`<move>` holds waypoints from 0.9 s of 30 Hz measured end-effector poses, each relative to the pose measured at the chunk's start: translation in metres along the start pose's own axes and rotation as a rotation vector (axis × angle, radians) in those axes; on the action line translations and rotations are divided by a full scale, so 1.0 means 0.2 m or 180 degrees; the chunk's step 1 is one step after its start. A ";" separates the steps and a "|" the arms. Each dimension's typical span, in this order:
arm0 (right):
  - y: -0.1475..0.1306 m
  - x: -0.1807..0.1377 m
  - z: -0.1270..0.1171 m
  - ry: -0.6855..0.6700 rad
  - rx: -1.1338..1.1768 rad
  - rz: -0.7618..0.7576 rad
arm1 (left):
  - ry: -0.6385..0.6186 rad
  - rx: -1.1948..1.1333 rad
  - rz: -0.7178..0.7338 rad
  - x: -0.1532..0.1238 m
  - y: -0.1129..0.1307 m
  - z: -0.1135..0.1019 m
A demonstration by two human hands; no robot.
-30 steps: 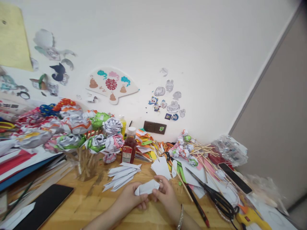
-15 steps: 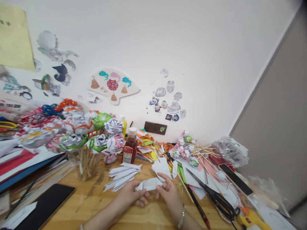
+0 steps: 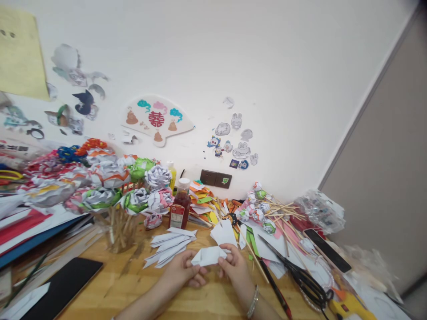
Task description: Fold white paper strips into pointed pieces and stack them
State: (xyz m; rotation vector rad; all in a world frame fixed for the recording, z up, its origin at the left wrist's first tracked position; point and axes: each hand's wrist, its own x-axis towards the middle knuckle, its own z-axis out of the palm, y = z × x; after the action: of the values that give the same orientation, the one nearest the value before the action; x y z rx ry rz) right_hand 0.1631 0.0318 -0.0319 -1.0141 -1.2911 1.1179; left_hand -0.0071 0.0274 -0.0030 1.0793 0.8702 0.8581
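Low in the middle of the view, both my hands pinch a small folded piece of white paper [image 3: 209, 256] above the wooden table [image 3: 140, 284]. My left hand [image 3: 184, 271] grips its left end with curled fingers. My right hand [image 3: 235, 265], with a silver bracelet on the wrist, grips the right end. A fan of folded white paper pieces [image 3: 168, 246] lies just behind my left hand. More white cut paper [image 3: 224, 233] lies behind my right hand.
A jar of paper flowers on sticks [image 3: 116, 200] stands at the left, a red sauce bottle [image 3: 180, 210] beside it. A dark tablet [image 3: 62, 286] lies front left. Black scissors [image 3: 300, 275], a pen [image 3: 275, 289], a phone [image 3: 327, 250], a yellow glue gun [image 3: 350, 304] and stick flowers [image 3: 267, 209] crowd the right.
My hands and the white paper shifted slightly up and right; the paper's fold looks a little tighter. Nothing else on the table moved.
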 end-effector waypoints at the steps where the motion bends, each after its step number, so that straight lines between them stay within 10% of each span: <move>1: 0.00 0.00 0.00 -0.0045 -0.0004 -0.0003 | 0.0019 0.0033 -0.0032 0.00 0.00 0.00; 27: -0.11 -0.08 0.08 -0.0517 0.0104 0.0126 | -0.0296 0.0729 0.0033 -0.02 -0.04 0.04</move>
State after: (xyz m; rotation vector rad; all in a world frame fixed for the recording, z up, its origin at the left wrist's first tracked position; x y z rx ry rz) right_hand 0.1493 0.0111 -0.0119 -0.9436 -1.3817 1.2691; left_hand 0.0004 0.0188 -0.0086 1.3136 0.9004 0.7226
